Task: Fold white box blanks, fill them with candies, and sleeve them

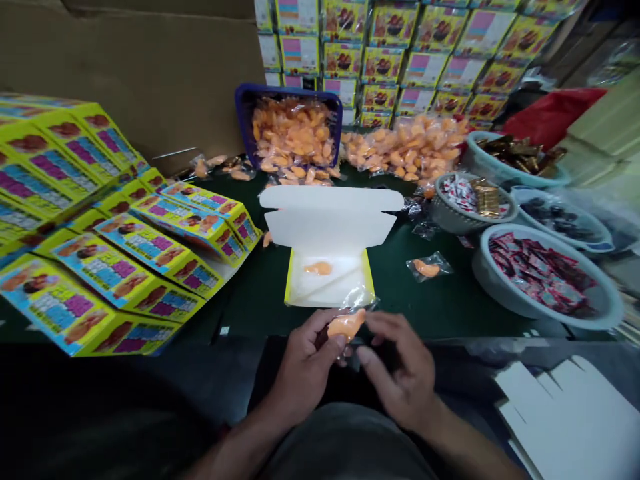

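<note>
My left hand (303,370) and my right hand (400,373) meet close to my body, both pinching one orange snack in a clear wrapper (347,325). Just beyond them stands an open yellow box (293,283) with its white lid flaps raised. One orange packet (319,269) lies inside the box on its white floor. Another orange packet (429,268) lies loose on the dark green table to the right of the box.
Closed yellow boxes (125,267) are laid out at left. A blue basket of orange packets (293,133) and a loose heap (405,147) sit behind. Grey bowls of wrapped sweets (545,277) line the right. Flat white cardboard (575,413) lies near right. Stacked boxes (390,60) stand at the back.
</note>
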Demonstrator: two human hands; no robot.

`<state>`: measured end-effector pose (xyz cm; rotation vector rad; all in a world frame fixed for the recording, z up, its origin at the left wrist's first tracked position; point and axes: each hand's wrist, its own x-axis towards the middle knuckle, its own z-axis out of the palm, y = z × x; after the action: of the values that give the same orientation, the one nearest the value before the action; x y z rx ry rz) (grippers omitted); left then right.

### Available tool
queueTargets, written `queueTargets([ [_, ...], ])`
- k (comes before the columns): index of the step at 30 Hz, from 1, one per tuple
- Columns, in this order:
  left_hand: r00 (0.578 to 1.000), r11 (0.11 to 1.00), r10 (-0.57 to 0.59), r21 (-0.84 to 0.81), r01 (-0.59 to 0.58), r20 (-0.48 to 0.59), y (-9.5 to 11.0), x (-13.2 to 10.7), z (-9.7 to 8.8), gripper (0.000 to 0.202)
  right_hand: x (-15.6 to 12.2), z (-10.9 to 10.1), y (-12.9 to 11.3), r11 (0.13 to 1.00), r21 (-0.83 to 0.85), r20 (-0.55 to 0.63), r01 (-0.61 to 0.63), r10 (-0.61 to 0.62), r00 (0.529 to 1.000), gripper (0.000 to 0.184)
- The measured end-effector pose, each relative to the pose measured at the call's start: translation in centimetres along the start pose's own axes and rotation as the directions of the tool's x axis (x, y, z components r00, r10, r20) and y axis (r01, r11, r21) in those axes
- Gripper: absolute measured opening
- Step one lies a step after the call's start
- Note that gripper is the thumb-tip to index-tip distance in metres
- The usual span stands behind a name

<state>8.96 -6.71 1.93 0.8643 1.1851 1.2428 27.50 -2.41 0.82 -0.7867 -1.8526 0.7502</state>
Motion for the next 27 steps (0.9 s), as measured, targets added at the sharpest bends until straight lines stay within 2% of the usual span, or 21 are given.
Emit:
queueTargets([
  [2,1.000,0.999,-0.013,0.049,0.012,0.017,0.0,-0.1,-0.2,0.047,1.2,-1.1,0.6,0.967,0.099,-0.043,-0.236,0.241,0.970,0.040],
  [3,1.000,0.997,-0.016,0.071,0.015,0.016,0.0,-0.1,-0.2,0.045,1.9,-1.4,0.9,0.923,0.172,-0.002,-0.343,0.349,0.937,0.042],
  [5,1.000,0.994,-0.008,0.107,0.007,0.007,-0.1,0.1,-0.2,0.042,3.1,-1.9,1.4,0.797,0.313,0.153,-0.517,0.495,0.855,0.046],
  [8,1.000,0.989,0.016,0.146,-0.016,0.003,-0.5,0.3,-0.1,0.040,3.8,-2.0,1.9,0.640,0.385,0.374,-0.665,0.551,0.746,0.035],
  [10,0.999,0.979,0.040,0.201,-0.038,-0.006,-0.9,0.3,-0.4,0.040,3.6,-2.1,2.3,0.608,0.368,0.406,-0.703,0.575,0.710,0.034],
  [11,0.996,0.961,0.088,0.265,-0.077,-0.026,-1.2,0.2,-0.6,0.039,3.5,-2.3,2.5,0.602,0.376,0.382,-0.705,0.592,0.709,0.034],
  [12,0.984,0.922,0.172,0.362,-0.141,-0.055,-1.3,0.1,-1.0,0.038,3.4,-2.6,2.6,0.605,0.397,0.331,-0.690,0.607,0.723,0.032],
  [13,0.953,0.846,0.292,0.486,-0.220,-0.077,-1.5,0.1,-1.5,0.036,3.5,-3.0,2.7,0.626,0.421,0.258,-0.657,0.612,0.748,0.030],
  [14,0.899,0.727,0.432,0.620,-0.296,-0.078,-1.6,0.0,-2.1,0.035,3.8,-3.5,2.8,0.664,0.426,0.176,-0.614,0.605,0.777,0.027],
  [16,0.748,0.420,0.664,0.829,-0.369,-0.004,-1.7,0.2,-3.4,0.040,4.7,-4.1,2.7,0.793,0.335,0.010,-0.510,0.538,0.843,0.020],
  [17,0.692,0.284,0.720,0.887,-0.364,0.054,-1.7,0.5,-4.1,0.044,5.2,-4.3,2.6,0.865,0.233,-0.057,-0.444,0.468,0.882,0.015],
  [18,0.662,0.177,0.741,0.921,-0.348,0.108,-1.7,0.9,-4.7,0.048,5.8,-4.3,2.4,0.927,0.104,-0.100,-0.360,0.370,0.924,0.011],
  [20,0.663,0.045,0.725,0.948,-0.316,0.186,-1.8,1.7,-5.8,0.052,6.8,-3.6,2.0,0.980,-0.143,-0.090,-0.135,0.123,0.988,0.006],
  [22,0.686,-0.008,0.691,0.952,-0.307,0.227,-2.0,2.5,-6.4,0.051,7.4,-2.6,1.8,0.960,-0.273,-0.011,0.067,-0.072,0.997,0.012],
  [23,0.694,-0.015,0.681,0.952,-0.307,0.235,-2.2,2.8,-6.6,0.049,7.6,-2.1,1.9,0.951,-0.290,0.009,0.105,-0.107,0.994,0.014],
  [25,0.703,-0.008,0.672,0.951,-0.309,0.234,-2.6,3.1,-6.9,0.047,7.9,-1.2,2.4,0.968,-0.249,-0.013,0.029,-0.033,0.999,0.010],
  [27,0.705,0.004,0.670,0.949,-0.314,0.231,-2.9,3.2,-6.9,0.044,8.2,-0.8,3.4,0.977,-0.124,-0.049,-0.171,0.166,0.985,0.010],
])
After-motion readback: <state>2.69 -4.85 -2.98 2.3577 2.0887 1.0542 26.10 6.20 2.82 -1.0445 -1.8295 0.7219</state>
